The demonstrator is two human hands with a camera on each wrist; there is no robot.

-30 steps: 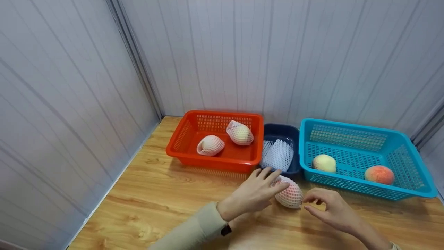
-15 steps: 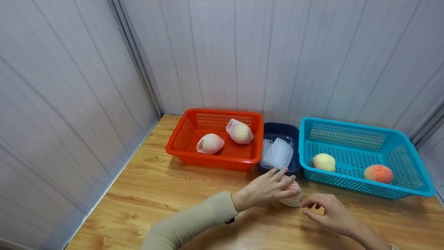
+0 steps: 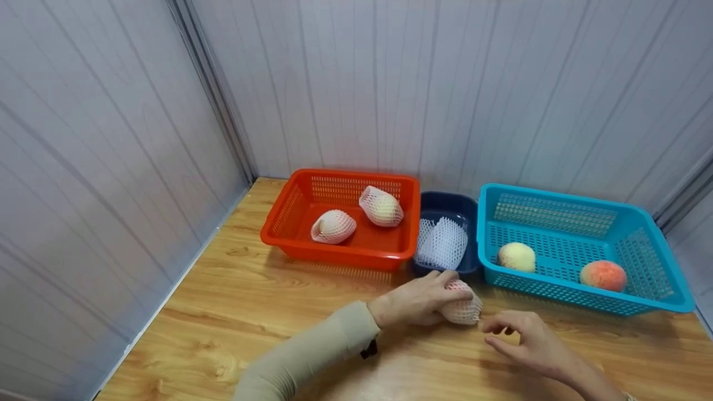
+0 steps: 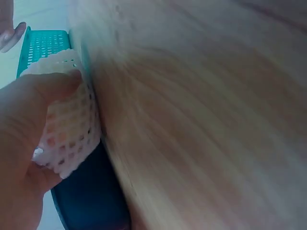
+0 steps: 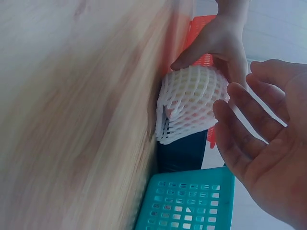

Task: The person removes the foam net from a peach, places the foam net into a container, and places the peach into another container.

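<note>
One foam-netted peach (image 3: 463,310) on table (image 3: 234,312), six o'clock from navy tub (image 3: 452,204). Clamped between thumb and fingers of left hand (image 3: 420,301). Right hand (image 3: 526,341) at peach's four o'clock, fingers loosely bent, thumb apart, touch unclear.

From the head feed I can't see the end of the netted peach (image 3: 465,310) that the left hand (image 3: 415,301) covers, nor can I tell whether the right hand (image 3: 523,341) touches the net. The right forearm runs off the bottom edge. Something dark at the left cuff (image 3: 362,326) is too small for me to identify. Foam nets (image 3: 450,245) overlap, so I can't count them. The blue basket (image 3: 568,193) hides the bottoms of its two peaches (image 3: 603,275). My left-wrist feed blurs the tabletop (image 4: 192,124); my right-wrist feed crops the basket.
</note>
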